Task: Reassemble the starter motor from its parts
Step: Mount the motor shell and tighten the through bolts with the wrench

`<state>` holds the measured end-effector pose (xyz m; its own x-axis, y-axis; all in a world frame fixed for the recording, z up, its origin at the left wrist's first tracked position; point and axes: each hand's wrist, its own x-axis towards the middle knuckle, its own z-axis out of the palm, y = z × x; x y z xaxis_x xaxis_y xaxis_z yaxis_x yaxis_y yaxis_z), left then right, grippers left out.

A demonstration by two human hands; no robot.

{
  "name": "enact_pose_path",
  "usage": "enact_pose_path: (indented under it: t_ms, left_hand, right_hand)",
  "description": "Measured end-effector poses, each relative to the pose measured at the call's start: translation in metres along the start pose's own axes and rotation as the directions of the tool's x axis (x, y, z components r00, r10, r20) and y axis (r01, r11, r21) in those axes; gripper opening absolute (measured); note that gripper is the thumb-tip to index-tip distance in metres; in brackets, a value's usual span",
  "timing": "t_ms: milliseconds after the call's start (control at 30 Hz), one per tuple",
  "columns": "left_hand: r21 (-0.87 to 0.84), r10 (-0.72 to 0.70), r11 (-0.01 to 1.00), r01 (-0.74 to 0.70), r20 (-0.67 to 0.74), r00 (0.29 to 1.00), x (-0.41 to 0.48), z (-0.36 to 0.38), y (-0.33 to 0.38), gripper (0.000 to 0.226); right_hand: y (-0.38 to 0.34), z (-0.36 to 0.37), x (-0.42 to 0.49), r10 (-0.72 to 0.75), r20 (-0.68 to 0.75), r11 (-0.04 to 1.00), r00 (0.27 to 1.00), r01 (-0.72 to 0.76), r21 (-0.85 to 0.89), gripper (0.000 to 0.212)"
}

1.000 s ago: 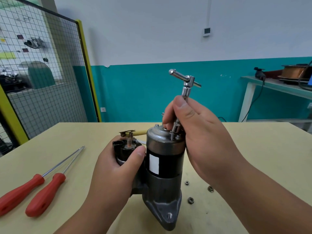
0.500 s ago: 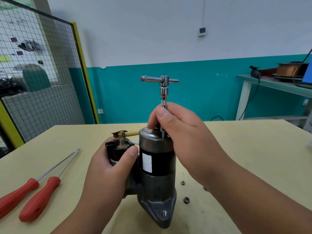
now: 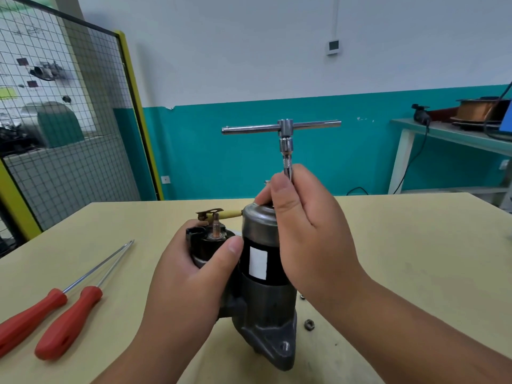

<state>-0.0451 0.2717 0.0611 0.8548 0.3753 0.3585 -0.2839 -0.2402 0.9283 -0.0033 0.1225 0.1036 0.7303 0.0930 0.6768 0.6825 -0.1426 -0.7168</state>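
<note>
Now starter motor (image 3: pixel 263 273) standing upright on counter (image 3: pixel 415 259). Left hand (image 3: pixel 191 275) grip curling round black side part (image 3: pixel 206 246). Right hand (image 3: pixel 310 234) grip pinching T-wrench (image 3: pixel 285 127) shaft; wrench tip probably sitting on motor top, hidden.

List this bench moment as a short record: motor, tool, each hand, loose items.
starter motor: upright on the table, mounting end down
left hand: grips the motor's solenoid side
right hand: pinches the T-handle wrench shaft over the end cap
wrench posture: upright, crossbar level
screwdrivers: two, red-handled, lying at left
nut: loose on table, right of the motor base
</note>
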Motion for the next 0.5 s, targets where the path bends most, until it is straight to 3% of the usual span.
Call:
enact_pose_path:
  t_ms: [100, 300, 500]
  left_hand:
    - [0.015, 0.008, 1.000, -0.008, -0.021, 1.000, -0.0030, 0.0034, 0.0039, 0.008]
    - [0.001, 0.002, 1.000, -0.002, -0.046, 0.999, -0.0084, 0.0104, 0.0077, 0.016]
    - [-0.019, 0.006, 1.000, -0.006, -0.024, 1.000, -0.0085, 0.0087, 0.0094, 0.014]
  right_hand:
    - [0.0011, 0.0022, -0.0020, -0.021, -0.052, 1.000, 0.998, 0.020, -0.023, 0.037]
    - [0.0046, 0.0057, -0.0035, -0.033, -0.127, 0.996, 0.991, 0.022, -0.085, 0.037]
    - [0.0102, 0.0010, 0.0014, -0.046, -0.094, 0.998, 0.995, 0.043, -0.035, 0.034]
